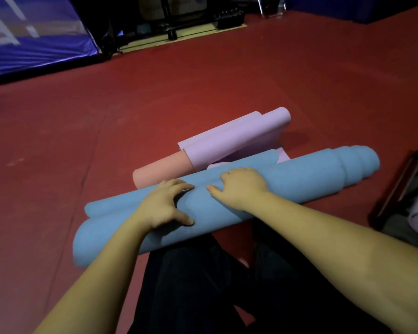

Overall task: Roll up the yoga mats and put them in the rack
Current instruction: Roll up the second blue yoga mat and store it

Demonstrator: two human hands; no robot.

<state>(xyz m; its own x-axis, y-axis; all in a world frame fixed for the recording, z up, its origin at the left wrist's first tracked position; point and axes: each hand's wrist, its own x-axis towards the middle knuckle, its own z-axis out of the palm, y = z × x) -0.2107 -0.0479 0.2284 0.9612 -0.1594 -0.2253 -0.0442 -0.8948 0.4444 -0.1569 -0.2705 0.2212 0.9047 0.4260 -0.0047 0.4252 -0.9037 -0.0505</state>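
Head view.

Blue mat (pixel 299 177): rolled, lying crosswise on the red floor (pixel 203 88) just ahead of the person's dark-trousered legs (pixel 203 285). Right end telescoped outward in stepped rings; left end loose, with a second fold showing above the main roll.

Left hand (pixel 165 204): bare forearm reaching in from lower left, palm down on the roll, fingers spread and curved over its top, thumb pressed against the near face. Clasps the mat.

Right hand (pixel 240 186): bare forearm reaching in from lower right, palm down on the roll just beside the left hand, fingers curled over the far side, thumb pointing left along the top. Clasps the mat.

Lilac mat (pixel 232 138): partly rolled, just behind the blue mat, its loose edge touching it.

Orange mat (pixel 162 171): rolled, end sticking out of the lilac mat's left side, touching the blue mat.

Blue banner (pixel 29 42): far left, upright.

Dark equipment (pixel 169 18): far edge of floor, too dim to tell apart.
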